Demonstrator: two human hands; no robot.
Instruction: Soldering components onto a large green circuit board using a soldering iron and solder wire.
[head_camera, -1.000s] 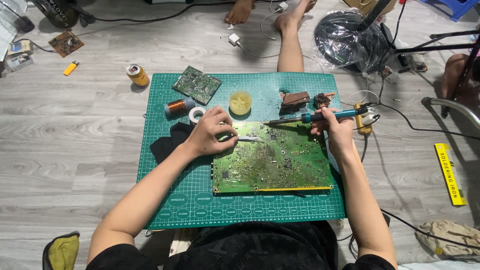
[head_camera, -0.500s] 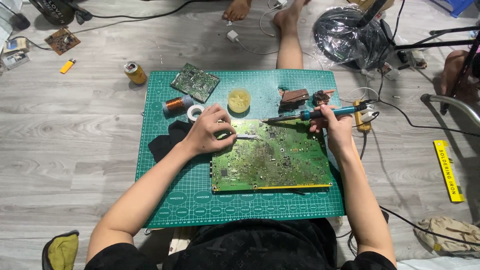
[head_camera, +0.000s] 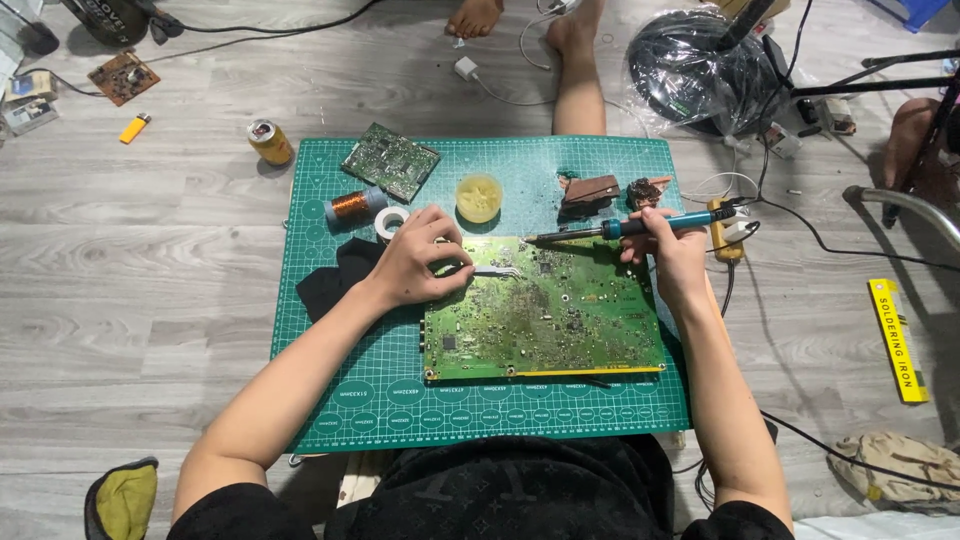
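A large green circuit board (head_camera: 545, 310) lies mid-frame on a green cutting mat (head_camera: 330, 400) on the floor. The left hand (head_camera: 418, 262), at the board's upper left corner, pinches metal tweezers (head_camera: 495, 271). The right hand (head_camera: 672, 252), at its upper right, is closed around a blue soldering iron (head_camera: 625, 227), whose tip is over the board's top edge. A long yellow box (head_camera: 897, 340) lies at right, a yellow can (head_camera: 270, 142) at upper left.

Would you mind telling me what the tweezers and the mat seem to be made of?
Tweezers: probably bare metal, thin and silvery with a dull sheen. Mat: likely matte rubbery or vinyl sheet, green with a printed grid, lying flat without glare.
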